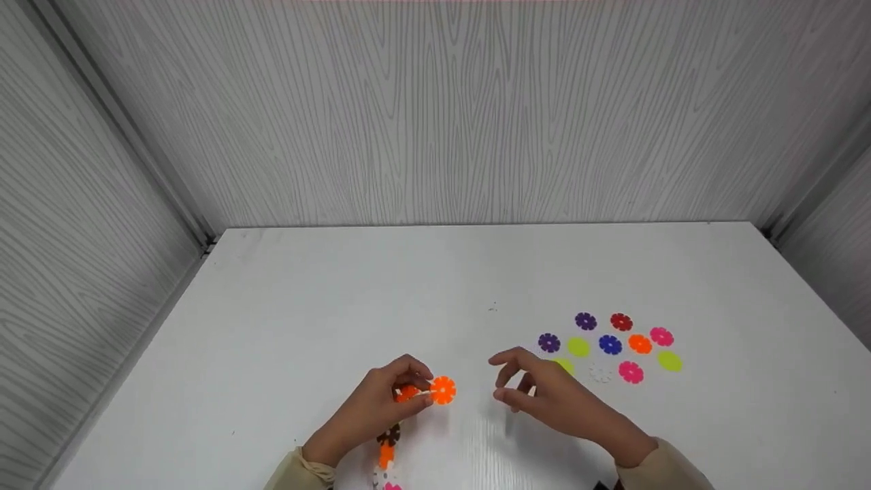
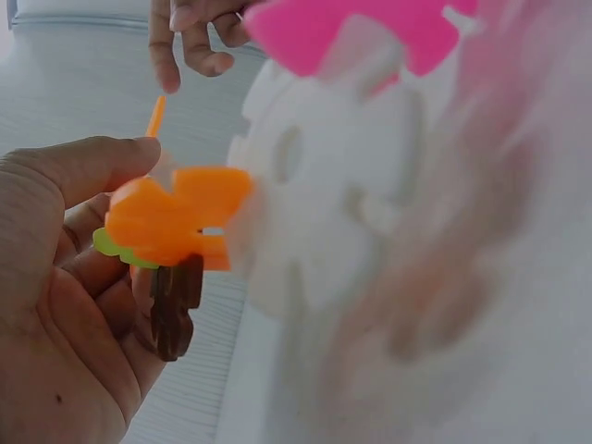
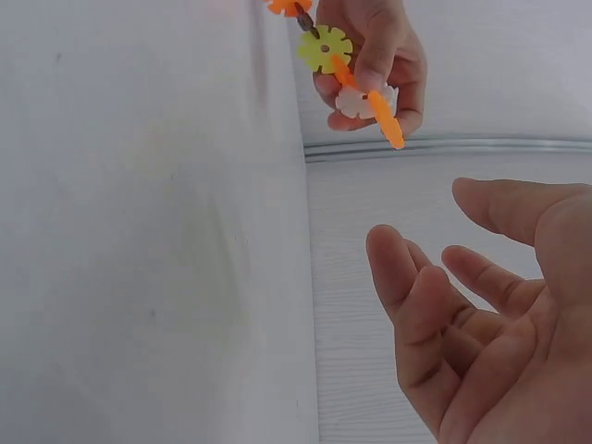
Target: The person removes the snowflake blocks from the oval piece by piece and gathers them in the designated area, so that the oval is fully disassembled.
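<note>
In the head view my left hand (image 1: 381, 398) holds a chain of slotted, flower-shaped plastic discs at its upper end. An orange disc (image 1: 442, 390) sticks out to the right past the fingertips. The right wrist view shows the thumb and fingers pinching the chain at a white disc (image 3: 351, 104), beside a yellow-green disc (image 3: 310, 55). Further down hang a brown disc (image 1: 388, 435), an orange one and a white one, out past the lower edge. My right hand (image 1: 544, 395) hovers right of the chain, fingers loosely bent and apart, with nothing between them.
Loose discs lie in a group on the white table (image 1: 354, 292) beyond my right hand: purple (image 1: 586, 321), red (image 1: 621, 322), blue (image 1: 610, 344), pink (image 1: 661, 336), orange (image 1: 639, 344), white (image 1: 600, 372) and yellow-green (image 1: 669, 361). Grey wood-grain panels (image 1: 435, 116) stand around the table.
</note>
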{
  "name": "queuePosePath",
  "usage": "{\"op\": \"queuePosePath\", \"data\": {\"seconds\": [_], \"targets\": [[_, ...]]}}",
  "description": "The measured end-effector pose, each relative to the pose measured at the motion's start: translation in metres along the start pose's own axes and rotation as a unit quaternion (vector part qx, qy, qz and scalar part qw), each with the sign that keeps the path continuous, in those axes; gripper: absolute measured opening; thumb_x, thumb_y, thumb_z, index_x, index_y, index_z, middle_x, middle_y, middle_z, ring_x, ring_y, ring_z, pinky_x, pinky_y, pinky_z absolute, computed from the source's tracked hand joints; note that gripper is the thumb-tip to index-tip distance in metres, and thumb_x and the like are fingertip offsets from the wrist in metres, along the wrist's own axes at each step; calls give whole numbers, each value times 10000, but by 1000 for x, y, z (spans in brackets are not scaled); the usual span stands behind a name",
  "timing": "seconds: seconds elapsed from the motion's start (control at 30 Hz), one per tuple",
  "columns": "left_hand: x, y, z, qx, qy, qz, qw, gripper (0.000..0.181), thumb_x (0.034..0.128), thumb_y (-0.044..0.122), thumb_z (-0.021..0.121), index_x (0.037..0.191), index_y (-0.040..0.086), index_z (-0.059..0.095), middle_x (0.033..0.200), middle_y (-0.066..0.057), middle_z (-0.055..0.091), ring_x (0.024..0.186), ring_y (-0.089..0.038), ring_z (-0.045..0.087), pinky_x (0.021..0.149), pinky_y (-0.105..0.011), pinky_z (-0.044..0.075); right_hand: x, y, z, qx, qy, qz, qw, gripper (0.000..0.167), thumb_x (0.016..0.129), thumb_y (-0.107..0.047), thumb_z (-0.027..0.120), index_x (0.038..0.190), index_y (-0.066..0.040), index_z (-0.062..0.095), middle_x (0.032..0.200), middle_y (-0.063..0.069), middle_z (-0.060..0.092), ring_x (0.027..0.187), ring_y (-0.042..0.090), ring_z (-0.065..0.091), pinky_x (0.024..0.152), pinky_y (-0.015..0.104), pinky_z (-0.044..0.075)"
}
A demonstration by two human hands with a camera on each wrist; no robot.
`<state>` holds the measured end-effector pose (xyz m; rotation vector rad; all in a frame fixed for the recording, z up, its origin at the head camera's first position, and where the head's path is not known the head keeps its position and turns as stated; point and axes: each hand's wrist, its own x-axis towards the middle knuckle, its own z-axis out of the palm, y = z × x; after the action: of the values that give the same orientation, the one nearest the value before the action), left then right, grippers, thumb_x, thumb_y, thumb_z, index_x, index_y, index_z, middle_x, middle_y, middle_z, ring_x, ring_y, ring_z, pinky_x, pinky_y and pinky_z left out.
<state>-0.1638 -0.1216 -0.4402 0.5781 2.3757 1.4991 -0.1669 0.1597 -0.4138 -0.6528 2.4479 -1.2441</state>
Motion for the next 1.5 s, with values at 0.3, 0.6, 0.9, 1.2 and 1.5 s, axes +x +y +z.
{"op": "queuePosePath", "data": {"seconds": [0.3, 0.6, 0.9, 1.2, 1.5], "targets": [[-1, -2, 3, -30, -74, 19, 10000, 219, 902, 216, 676, 1085, 123, 599, 1059, -42, 679, 984, -165, 649, 828, -219, 512, 12, -13, 19, -216, -213, 82, 9995, 477, 892, -323, 681, 1294, -125, 518, 1036, 8, 666, 809, 121, 621, 712, 192, 520], [0, -5, 5, 143, -95, 118, 9998, 167, 896, 235, 684, 1019, 138, 628, 993, -1, 676, 912, -107, 618, 821, -198, 491, 20, -19, 36, -596, -388, 26, 9975, 468, 883, -317, 694, 1292, -151, 540, 1050, 8, 668, 746, 81, 595, 664, 186, 499], [2, -4, 7, 176, -147, 155, 9996, 149, 891, 223, 688, 1011, 145, 645, 1000, 3, 695, 893, -109, 601, 815, -216, 485, 26, -24, 45, -759, -382, 28, 9964, 442, 872, -295, 709, 1276, -192, 561, 1085, -30, 667, 725, 50, 552, 625, 183, 477], [3, -5, 9, 318, -172, 222, 9991, 89, 896, 202, 675, 939, 128, 649, 923, 9, 671, 796, -66, 540, 718, -202, 454, 28, -20, 51, -893, -372, 112, 9952, 405, 874, -296, 704, 1245, -182, 588, 1011, -58, 676, 671, 38, 516, 591, 178, 457], [3, -1, 8, 291, -120, 209, 9993, 55, 884, 143, 669, 890, 88, 671, 840, -24, 663, 651, -42, 488, 573, -173, 425, 26, -21, 49, -1286, -62, -453, 9906, 303, 865, -256, 715, 1148, -165, 658, 970, -88, 688, 722, 8, 513, 638, 169, 446]]}}
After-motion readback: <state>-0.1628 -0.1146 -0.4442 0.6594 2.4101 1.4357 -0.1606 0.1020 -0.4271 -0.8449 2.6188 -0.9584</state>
